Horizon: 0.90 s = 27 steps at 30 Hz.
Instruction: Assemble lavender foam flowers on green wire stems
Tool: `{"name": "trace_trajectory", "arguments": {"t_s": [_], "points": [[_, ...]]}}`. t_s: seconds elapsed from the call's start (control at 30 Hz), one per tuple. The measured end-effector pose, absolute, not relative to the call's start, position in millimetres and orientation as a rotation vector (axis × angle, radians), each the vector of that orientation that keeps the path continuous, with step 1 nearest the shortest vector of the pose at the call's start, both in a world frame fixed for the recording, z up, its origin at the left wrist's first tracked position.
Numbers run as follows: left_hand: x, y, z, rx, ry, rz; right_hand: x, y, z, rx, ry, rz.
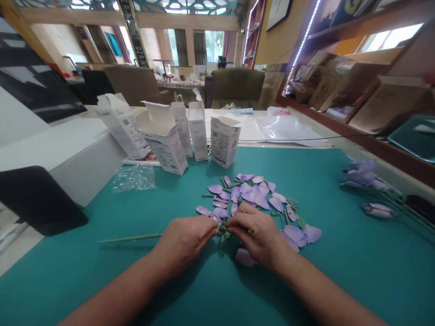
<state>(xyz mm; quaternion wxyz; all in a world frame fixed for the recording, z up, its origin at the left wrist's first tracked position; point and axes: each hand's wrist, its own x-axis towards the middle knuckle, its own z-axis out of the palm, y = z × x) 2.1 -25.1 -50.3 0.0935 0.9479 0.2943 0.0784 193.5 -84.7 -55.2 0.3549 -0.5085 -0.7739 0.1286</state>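
Note:
My left hand [186, 240] is closed around a green artificial flower stem [131, 238], whose bare end sticks out to the left over the mat. At the stem's other end, a cluster of small green leaf-like parts [222, 235] shows between both hands. The fingertips of my right hand [256, 231] pinch at this green cluster; the exact piece in them is hidden. Just beyond my hands lies a loose pile of purple petals [251, 194] with green pieces among them. More petals [299, 235] lie right of my right hand, and a single petal [244, 257] lies below it.
Several opened white boxes [225, 142] stand at the mat's far edge. Crumpled clear plastic [134, 178] lies at left, near a black panel [41, 199] and a large white box [84, 158]. Finished-looking purple flowers [363, 174] lie at right on the green mat [340, 280].

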Motion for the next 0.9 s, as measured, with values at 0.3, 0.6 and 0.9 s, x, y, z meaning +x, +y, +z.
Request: {"name": "trace_trajectory", "arguments": {"t_s": [0.3,0.6,0.9], "points": [[2.6,-23.7,-48.6,2.791,0.868,0.256,191.3,-84.7,-56.4,-1.366,-1.976,0.345],[3.2,-25.0,-42.7,2.777,0.91,0.234,202.3,-81.2,-45.0,-1.382,-1.883,0.593],[-9.9,-12.6,-31.6,2.702,1.05,0.428,258.8,-69.2,-56.7,-1.76,-1.697,0.226]]}}
